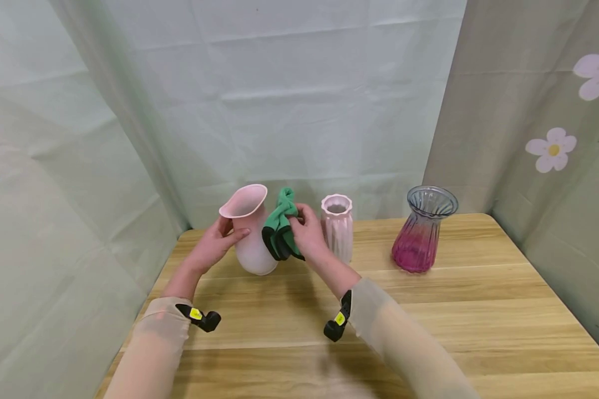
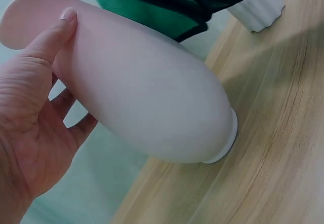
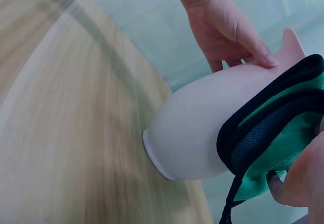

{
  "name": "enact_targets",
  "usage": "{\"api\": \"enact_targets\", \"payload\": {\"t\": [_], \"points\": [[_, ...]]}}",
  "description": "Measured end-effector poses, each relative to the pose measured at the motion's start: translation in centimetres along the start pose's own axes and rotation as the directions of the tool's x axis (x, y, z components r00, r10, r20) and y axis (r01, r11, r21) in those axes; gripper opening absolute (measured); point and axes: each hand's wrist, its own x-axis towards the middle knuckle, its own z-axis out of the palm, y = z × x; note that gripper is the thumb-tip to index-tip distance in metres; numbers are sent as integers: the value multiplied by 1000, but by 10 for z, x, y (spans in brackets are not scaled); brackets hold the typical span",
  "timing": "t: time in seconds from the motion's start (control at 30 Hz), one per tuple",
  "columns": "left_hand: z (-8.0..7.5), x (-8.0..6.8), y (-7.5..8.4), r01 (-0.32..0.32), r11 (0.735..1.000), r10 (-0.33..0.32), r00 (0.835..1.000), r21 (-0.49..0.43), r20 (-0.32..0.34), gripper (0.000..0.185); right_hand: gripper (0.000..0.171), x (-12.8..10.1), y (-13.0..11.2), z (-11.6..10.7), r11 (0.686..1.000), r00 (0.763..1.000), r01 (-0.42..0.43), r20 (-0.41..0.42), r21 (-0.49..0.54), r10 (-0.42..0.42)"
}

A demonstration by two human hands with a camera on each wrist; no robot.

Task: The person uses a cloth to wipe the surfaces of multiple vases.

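The wood-grain counter (image 1: 279, 321) bears a pink-white vase (image 1: 252, 246) nearest its far-left corner, a fluted vase (image 1: 339, 238) and a magenta-blue vase (image 1: 417, 241) along its far edge.

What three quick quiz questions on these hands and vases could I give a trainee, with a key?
1. What does the right hand hold?
2. True or false: the left hand touches the smooth, pink-to-white, curved-rim vase.
3. Which vase is farthest right in the head view?

Key:
1. The green, black-edged fabric cloth.
2. True.
3. The ribbed glass vase, blue-grey above and magenta below.
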Motion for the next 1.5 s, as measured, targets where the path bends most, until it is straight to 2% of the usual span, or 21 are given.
{"api": "enact_targets", "payload": {"t": [0.33, 0.53, 0.63, 0.97, 1.2, 1.5], "points": [[1, 0, -5, 4, 1000, -4, 1000, -21, -7, 73, 26, 11, -7, 24, 999, 999, 45, 17, 14, -45], [0, -1, -6, 3, 1000, -3, 1000, -23, 0, 72, 39, 11, -5, 26, 998, 997, 46, 64, 52, -50], [0, -1, -6, 11, 1000, -11, 1000, -14, -5, 73, 40, 12, -6, 25, 998, 996, 40, 75, 52, -44], [0, 0, -7, 21, 1000, -21, 1000, -7, -3, 75, 24, 13, -11, 34, 999, 999, 31, -22, -22, -32], [-1, 0, -6, 20, 1000, -20, 1000, 1, -11, 74, 22, 13, -7, 36, 994, 998, 44, -32, -95, -47], [1, 0, -5, 35, 999, -35, 999, -4, -17, 76, 19, 9, 20, 29, 995, 999, -27, -46, -91, 23]]}}
